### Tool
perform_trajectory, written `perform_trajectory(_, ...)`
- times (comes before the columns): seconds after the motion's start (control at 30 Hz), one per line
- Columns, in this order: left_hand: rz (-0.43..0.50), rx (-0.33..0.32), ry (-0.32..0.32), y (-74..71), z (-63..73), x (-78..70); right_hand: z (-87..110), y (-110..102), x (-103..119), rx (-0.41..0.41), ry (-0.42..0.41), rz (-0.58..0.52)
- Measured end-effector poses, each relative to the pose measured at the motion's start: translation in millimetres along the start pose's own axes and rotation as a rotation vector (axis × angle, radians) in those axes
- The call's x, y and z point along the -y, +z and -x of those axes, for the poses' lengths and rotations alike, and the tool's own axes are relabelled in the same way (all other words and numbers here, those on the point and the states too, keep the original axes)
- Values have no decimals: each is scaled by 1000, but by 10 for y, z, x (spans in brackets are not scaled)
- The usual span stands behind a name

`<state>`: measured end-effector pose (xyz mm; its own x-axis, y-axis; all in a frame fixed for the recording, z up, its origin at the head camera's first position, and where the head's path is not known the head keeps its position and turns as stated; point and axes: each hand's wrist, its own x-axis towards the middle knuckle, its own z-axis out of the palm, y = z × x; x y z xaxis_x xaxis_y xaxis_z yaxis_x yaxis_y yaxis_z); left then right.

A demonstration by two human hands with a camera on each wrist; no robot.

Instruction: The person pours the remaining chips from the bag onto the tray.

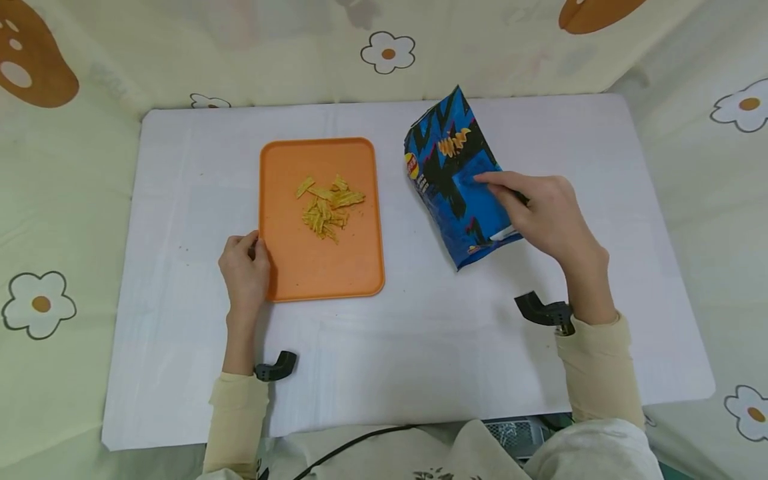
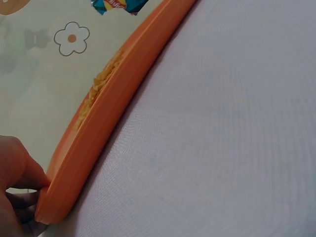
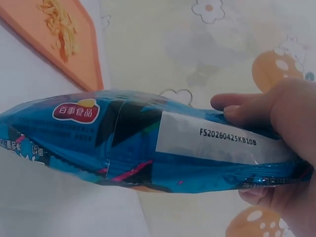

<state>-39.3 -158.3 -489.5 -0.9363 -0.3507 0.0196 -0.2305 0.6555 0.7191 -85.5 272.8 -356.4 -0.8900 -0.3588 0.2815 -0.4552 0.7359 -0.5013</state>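
Note:
An orange tray (image 1: 321, 270) lies left of centre, with a small heap of broken yellow chips (image 1: 324, 210) on it. My left hand (image 1: 247, 270) pinches the tray's left edge; the left wrist view shows a finger on the rim (image 2: 64, 173) and others partly hidden beside it. A blue and black chip bag (image 1: 444, 180) is tilted to the right of the tray. Its right side is gripped by my right hand (image 1: 543, 213), with digits on both faces of the bag in the right wrist view. The bag's contents are hidden.
A white cloth covers the table (image 1: 408, 360). Tiny crumbs (image 1: 184, 248) dot it left of the tray. Pale curtains (image 1: 288, 60) with flower prints hang behind and at both sides. A grey object (image 1: 516, 437) partly shows below the front edge.

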Motion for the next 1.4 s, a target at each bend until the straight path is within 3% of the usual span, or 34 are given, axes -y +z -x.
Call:
perform_trajectory(0.6, -10, -20, 15, -7, 10, -7, 281, -286, -330, -61, 125, 216)
perform_trajectory(0.93, -24, 0, -7, 1, 8, -28, 313, -243, -401, -39, 182, 305)
perform_trajectory(1.2, -9, -3, 9, -5, 4, -49, 305, -173, -273, -21, 174, 320)
perform_trajectory(1.4, -16, -12, 8, -17, 13, -48, 214, -73, -26, 121, 122, 278)
